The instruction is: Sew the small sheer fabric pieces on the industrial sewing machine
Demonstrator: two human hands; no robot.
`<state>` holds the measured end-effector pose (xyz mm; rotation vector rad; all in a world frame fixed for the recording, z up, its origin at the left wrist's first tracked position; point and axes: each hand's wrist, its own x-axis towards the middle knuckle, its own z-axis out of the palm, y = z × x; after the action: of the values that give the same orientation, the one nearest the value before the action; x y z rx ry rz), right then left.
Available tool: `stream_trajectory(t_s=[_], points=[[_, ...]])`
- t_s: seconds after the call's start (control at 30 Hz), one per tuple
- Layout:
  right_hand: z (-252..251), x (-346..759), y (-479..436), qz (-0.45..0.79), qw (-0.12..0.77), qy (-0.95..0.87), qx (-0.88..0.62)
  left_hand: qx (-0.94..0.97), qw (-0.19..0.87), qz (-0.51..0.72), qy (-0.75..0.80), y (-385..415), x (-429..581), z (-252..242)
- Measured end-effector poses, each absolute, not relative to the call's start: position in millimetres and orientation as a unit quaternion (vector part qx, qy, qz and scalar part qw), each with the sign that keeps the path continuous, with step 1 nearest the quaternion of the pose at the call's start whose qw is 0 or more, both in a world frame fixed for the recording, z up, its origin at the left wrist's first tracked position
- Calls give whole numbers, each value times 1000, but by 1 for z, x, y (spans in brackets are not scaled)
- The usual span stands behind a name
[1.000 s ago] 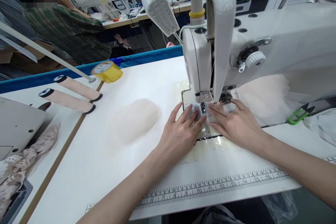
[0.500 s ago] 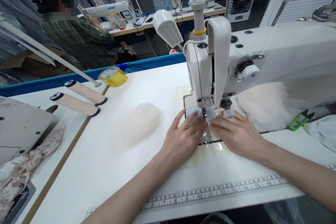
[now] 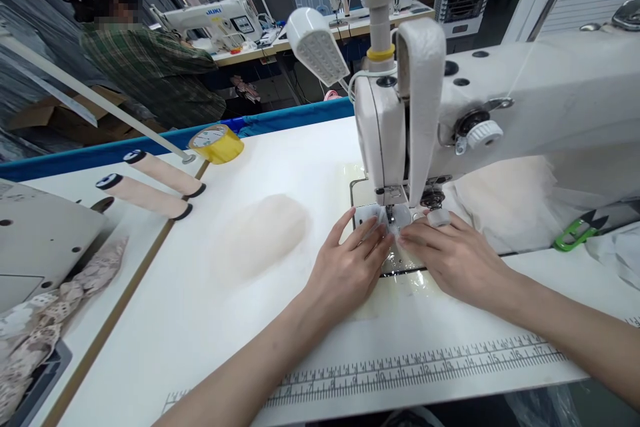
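Observation:
My left hand (image 3: 349, 265) and my right hand (image 3: 453, 255) lie flat on a small pale, see-through fabric piece (image 3: 395, 238) under the needle of a white sewing machine (image 3: 500, 113). The fingers of both hands are stretched out and press the piece onto the needle plate, fingertips nearly meeting just in front of the presser foot (image 3: 391, 213). A white band sits on one right-hand finger. Neither hand grips anything.
A pile of sheer peach fabric (image 3: 260, 230) lies to the left, more (image 3: 505, 203) behind the machine. Two thread cones (image 3: 150, 183), yellow tape (image 3: 217, 143), green snips (image 3: 575, 233), lace (image 3: 45, 313) lower left. A printed ruler (image 3: 415, 367) runs along the table's front edge. A person in a striped shirt (image 3: 150, 73) works behind.
The view shifted slightly; both hands stay pressed flat at the needle, fingertips drawn a little closer together. The fabric piece has barely moved.

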<state>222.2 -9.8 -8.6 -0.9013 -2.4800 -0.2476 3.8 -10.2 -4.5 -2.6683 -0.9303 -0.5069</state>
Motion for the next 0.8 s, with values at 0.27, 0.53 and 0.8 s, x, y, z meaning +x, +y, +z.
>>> stream_trajectory(t_s=[0.27, 0.53, 0.8], points=[[-14, 221, -7, -116, 210, -907, -345, -917, 119, -176, -338, -6, 5, -1], [-11, 221, -2, -132, 200, -904, -353, -904, 137, -180, -362, -1, 7, -2], [-11, 222, -3, -132, 204, -904, -352, -898, 133, -181, -379, 1, 7, -3]])
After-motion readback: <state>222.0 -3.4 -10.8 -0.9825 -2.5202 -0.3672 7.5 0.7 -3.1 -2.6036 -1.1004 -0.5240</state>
